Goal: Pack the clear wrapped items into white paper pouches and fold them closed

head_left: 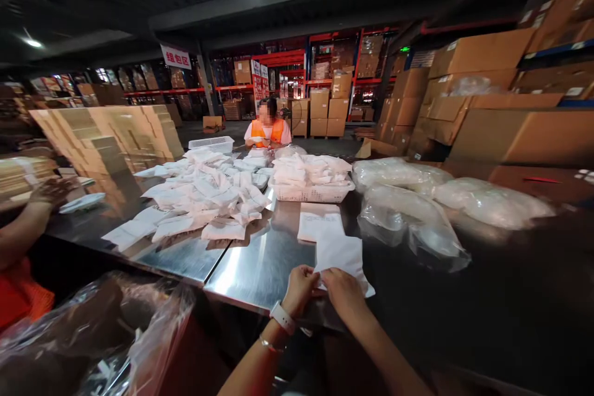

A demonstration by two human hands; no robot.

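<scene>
My left hand, with a white watch at its wrist, pinches the near left corner of a white packet. Right beside it, my right hand grips the near edge of the same packet, its fingers closed. Part of the packet is hidden by my hands. Beyond it lies another flat white packet with faint printing, partly overlapped by the held one. A white plastic basket heaped with white packets stands farther back. To its left spreads a loose pile of similar packets.
Clear plastic bags with pale contents lie at the right. A plastic-lined box stands below the steel table. Across the table sits a person in an orange vest; another person's arm reaches in at left. Cardboard boxes are stacked around.
</scene>
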